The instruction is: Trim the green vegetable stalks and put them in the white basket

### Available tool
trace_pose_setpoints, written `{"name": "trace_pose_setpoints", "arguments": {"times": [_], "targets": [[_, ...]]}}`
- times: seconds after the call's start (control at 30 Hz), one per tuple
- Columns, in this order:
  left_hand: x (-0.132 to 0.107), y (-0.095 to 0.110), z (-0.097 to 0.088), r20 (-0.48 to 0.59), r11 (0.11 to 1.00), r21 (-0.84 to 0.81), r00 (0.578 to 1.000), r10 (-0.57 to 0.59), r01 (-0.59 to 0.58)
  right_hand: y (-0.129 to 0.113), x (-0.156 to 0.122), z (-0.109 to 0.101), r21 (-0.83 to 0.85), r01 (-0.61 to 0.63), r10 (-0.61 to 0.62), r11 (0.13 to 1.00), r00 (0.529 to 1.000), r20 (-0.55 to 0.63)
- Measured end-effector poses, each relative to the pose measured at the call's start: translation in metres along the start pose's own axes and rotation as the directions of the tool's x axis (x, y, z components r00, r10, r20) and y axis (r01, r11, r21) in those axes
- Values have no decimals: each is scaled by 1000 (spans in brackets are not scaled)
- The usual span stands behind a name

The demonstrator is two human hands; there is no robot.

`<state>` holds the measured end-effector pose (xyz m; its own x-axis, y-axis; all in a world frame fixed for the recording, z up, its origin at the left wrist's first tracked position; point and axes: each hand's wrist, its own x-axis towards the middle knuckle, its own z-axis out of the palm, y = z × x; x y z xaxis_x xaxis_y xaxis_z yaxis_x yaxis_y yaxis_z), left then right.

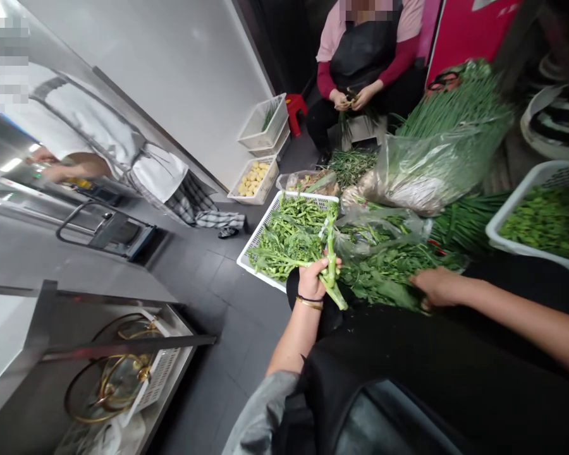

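My left hand is closed around a few thick green vegetable stalks, with leafy tops pointing up and to the left. It is just in front of a white plastic basket filled with cut green stems. At the right, my right hand is at the edge of a heap of loose leafy greens. Its fingers are curled and partly hidden, so what is in them cannot be made out. A clear plastic bag with more greens lies behind the heap.
Across from me a seated co-worker handles greens. A big bag of scallions stands between us. Potatoes fill a crate. A white basket of leaves is at the right. Another person stands left, near a trolley and metal shelf.
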<state>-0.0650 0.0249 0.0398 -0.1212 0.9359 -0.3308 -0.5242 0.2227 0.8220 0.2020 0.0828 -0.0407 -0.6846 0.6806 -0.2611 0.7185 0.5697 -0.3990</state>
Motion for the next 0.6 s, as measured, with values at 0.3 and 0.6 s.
{"name": "trace_pose_setpoints", "arguments": {"times": [0.3,0.6], "targets": [[85,97,-73,-542,881,403,711,448,-248,-11,29,-18,58,48,-48,997,999,10],[34,10,-3,-125,973,231,991,55,-25,-81,61,-60,781,102,34,616,987,-155]]}}
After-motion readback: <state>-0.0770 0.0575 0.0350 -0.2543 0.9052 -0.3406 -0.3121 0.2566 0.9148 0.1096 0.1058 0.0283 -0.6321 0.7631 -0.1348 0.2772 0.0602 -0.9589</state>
